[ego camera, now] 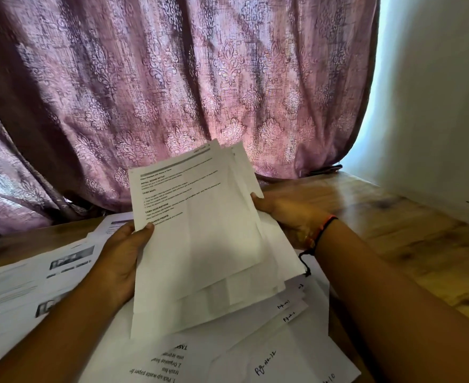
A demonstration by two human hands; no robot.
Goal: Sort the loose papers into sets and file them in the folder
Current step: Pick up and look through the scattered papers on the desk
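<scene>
loose sheets (255, 363) at bottom underlie a fanned stack (205, 244) pinched by left hand (122, 261) and right hand (285, 214); staggered pages may slip.

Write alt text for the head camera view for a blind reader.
A person holds a fanned sheaf of papers above a wooden table, left hand pinching one edge, right hand holding the other. More loose papers lie beneath; a purple curtain hangs behind.

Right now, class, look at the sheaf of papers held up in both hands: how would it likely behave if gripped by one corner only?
Probably floppy: the sheaf of papers is thin loose sheets, with the left hand and right hand holding opposite edges. Likely to slip apart: no clip shows and the edges are already fanned.
</scene>
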